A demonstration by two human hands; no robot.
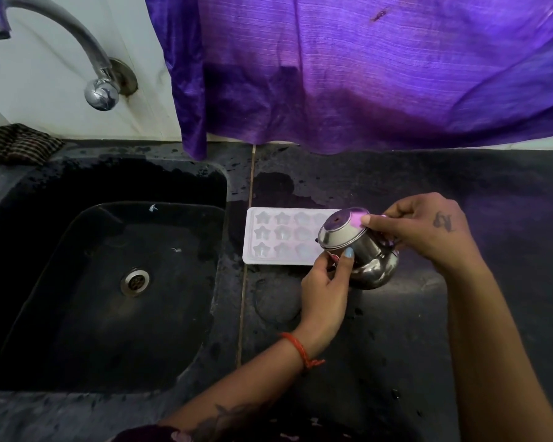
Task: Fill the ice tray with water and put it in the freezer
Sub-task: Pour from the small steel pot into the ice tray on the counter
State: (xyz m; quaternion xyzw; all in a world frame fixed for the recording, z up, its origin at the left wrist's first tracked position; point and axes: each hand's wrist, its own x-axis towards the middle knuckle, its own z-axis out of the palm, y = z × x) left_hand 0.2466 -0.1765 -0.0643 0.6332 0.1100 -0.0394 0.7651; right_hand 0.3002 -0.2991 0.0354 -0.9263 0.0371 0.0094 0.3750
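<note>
Our fingers (pixel 348 255), both hands: clasped round steel pot (pixel 361 250). Our left hand (pixel 326 282) gripped pot's near side; our right hand (pixel 428 228) held rim and far side. Pot tilted, mouth toward white ice tray (pixel 268 234). Tray lay flat on dark wet counter (pixel 396 330), star-shaped cells upward, just right of black sink (pixel 109 282). Tap (pixel 61 36) above sink; purple cloth (pixel 364 74) hung behind.

Sink (pixel 103 282) set into counter (pixel 396 346) at left; tap (pixel 61 36) on far wall above it, cloth (pixel 23 148) at far-left rim. Ice tray (pixel 278 237) flat on counter just right of sink. Steel pot (pixel 361 250) tilted over tray's right end, between left hand (pixel 326 288) near and right hand (pixel 428 231) far-right. Curtain (pixel 364 74) hanging behind.
</note>
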